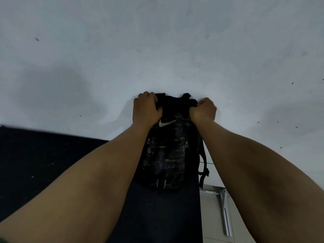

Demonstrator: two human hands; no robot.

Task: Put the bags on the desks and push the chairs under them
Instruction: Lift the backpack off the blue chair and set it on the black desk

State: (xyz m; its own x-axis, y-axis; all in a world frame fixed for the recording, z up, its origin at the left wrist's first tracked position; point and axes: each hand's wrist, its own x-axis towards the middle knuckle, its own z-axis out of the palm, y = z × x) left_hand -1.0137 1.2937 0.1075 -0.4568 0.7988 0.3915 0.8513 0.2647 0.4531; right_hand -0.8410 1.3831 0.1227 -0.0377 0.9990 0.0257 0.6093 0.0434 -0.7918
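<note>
At mid-frame, with your left hand [146, 109] and right hand [204, 109] both gripping the black bag's [166, 151] top, lift it evenly forward onto the pale table [157, 50] above.

two bare forearms reaching in from the bottom corners, no sleeves, no watch or rings showing. left hand [146, 109] and right hand [204, 109] uncovered, without gloves. dark trousers [157, 216] below.
</note>
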